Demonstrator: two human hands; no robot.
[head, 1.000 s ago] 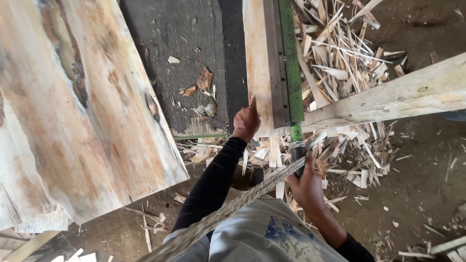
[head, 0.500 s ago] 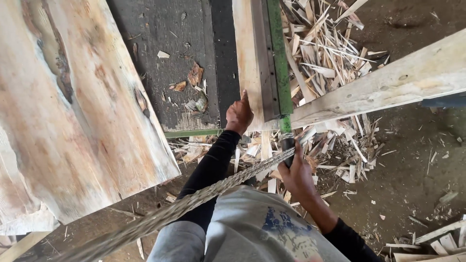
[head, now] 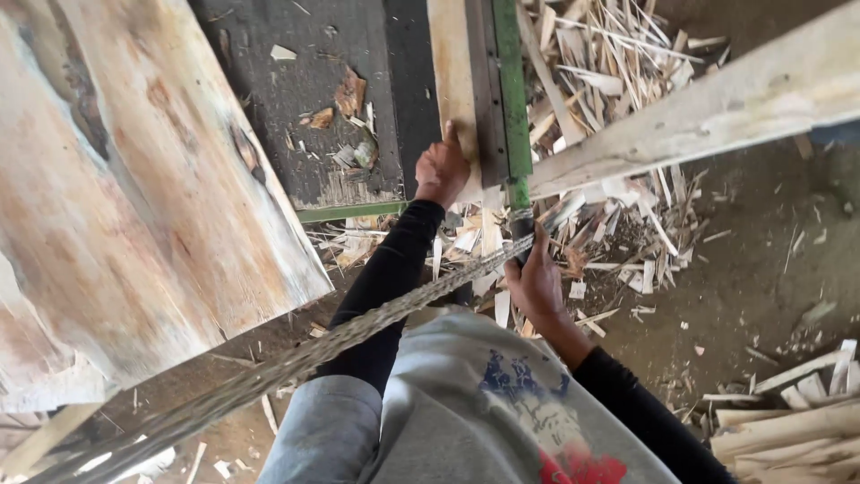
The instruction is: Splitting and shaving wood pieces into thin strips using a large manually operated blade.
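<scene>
My left hand (head: 442, 170) rests with curled fingers on the near end of a pale narrow wooden board (head: 451, 81). The board lies along a green metal bar (head: 509, 99). My right hand (head: 536, 280) is closed around the dark handle (head: 521, 226) at the near end of that bar. A grey twisted rope-like strip (head: 269, 376) runs from the lower left up to my right hand. Both arms wear black sleeves.
A large rough wooden slab (head: 134, 197) fills the left. A long pale beam (head: 717, 103) crosses the upper right. Splinters and offcuts (head: 609, 63) are heaped beyond the bar and at the lower right (head: 788, 412). A dark platform (head: 296, 99) holds bark scraps.
The whole scene has slid upward in view as my head moved. Both hands keep their places on the board and the handle.
</scene>
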